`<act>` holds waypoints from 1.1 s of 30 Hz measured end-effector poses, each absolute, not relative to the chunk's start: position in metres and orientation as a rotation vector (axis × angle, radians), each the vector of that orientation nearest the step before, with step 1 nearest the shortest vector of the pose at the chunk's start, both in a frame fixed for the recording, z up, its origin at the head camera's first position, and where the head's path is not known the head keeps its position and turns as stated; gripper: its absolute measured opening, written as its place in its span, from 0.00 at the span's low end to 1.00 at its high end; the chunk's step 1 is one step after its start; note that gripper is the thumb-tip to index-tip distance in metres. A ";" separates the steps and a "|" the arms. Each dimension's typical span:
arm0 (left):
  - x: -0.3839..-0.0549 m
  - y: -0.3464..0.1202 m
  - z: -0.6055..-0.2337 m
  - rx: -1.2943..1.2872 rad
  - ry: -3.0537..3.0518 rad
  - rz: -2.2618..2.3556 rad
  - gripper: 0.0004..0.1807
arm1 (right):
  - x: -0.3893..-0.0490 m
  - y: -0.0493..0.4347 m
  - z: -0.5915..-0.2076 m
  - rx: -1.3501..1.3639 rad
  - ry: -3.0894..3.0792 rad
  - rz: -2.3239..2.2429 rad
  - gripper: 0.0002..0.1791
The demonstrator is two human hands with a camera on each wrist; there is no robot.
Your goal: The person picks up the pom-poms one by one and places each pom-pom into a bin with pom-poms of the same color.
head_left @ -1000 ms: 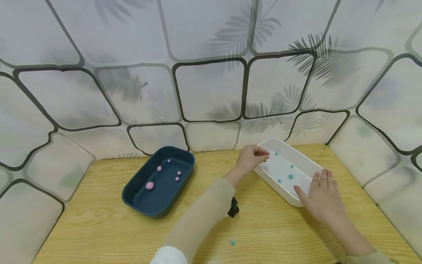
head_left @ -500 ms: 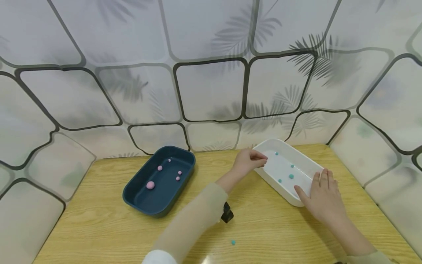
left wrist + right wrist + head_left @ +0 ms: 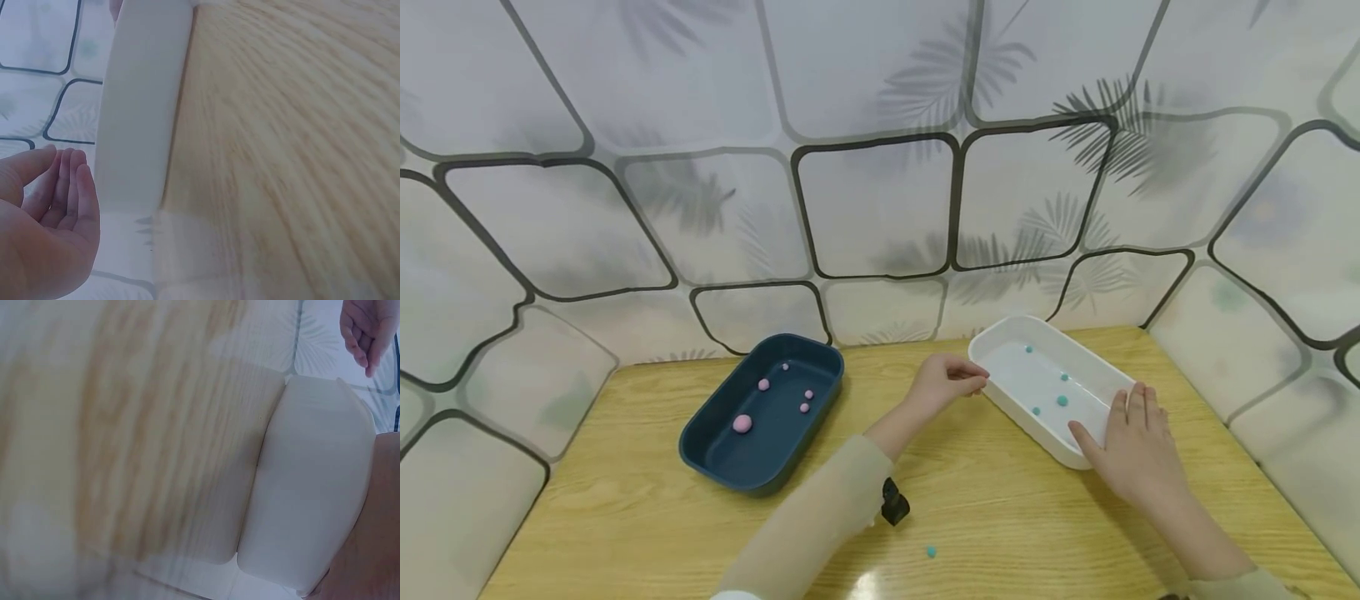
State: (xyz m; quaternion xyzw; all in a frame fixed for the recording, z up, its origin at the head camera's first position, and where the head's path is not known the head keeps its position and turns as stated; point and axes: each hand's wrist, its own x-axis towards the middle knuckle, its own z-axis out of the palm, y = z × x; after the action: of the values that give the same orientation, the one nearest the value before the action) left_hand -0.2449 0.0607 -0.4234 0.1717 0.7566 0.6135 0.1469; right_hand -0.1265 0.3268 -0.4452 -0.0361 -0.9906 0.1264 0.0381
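My left hand [image 3: 943, 385] hovers just left of the white tray [image 3: 1024, 423], beside its rim. Its thumb and fingers are loosely bent with the tips close together, and in the left wrist view the left hand [image 3: 56, 219] shows nothing between them. The right hand [image 3: 1138, 450] rests on the tray's near right corner, fingers straight over the rim and thumb spread left. Inside the tray lie several small teal balls, such as the larger teal ball [image 3: 1062, 401]. In the right wrist view, the tray's outer wall [image 3: 306, 481] stands beside the right hand, whose fingertips are mostly hidden.
A dark blue tray [image 3: 760, 483] stands at the left with several pink balls, the largest pink ball [image 3: 742, 424] near its front. One teal ball [image 3: 931, 552] lies on the wooden table [image 3: 1000, 508] near the front. A patterned backdrop [image 3: 880, 208] encloses the table's back and sides.
My left hand has drawn back leftward from over the white tray's far left rim to outside it. The right hand stays on the tray, and the balls have not moved.
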 end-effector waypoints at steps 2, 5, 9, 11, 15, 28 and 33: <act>-0.243 0.057 -0.426 0.493 2.174 1.763 0.08 | -0.127 0.327 -0.445 -0.110 -3.037 0.389 0.57; -0.240 0.051 -0.430 0.487 2.169 1.755 0.08 | -0.127 0.327 -0.445 -0.110 -3.035 0.392 0.57; -0.236 0.046 -0.438 0.496 2.187 1.727 0.08 | -0.127 0.328 -0.447 -0.109 -3.027 0.405 0.57; -0.233 0.044 -0.442 0.504 2.198 1.712 0.07 | -0.127 0.328 -0.447 -0.108 -3.023 0.413 0.57; -0.228 0.038 -0.452 0.507 2.196 1.696 0.07 | -0.127 0.328 -0.447 -0.111 -3.026 0.422 0.58; -0.210 0.016 -0.472 0.483 2.193 1.657 0.07 | -0.126 0.326 -0.444 -0.116 -3.046 0.402 0.57; -0.204 0.009 -0.476 0.467 2.147 1.676 0.08 | -0.126 0.326 -0.443 -0.120 -3.053 0.409 0.57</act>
State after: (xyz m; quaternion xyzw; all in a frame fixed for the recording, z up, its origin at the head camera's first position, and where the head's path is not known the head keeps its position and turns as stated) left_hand -0.2043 0.0093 -0.4762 0.1659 0.7631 0.5957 0.1878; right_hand -0.1262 0.3261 -0.4428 -0.0389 -0.9900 0.1326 0.0297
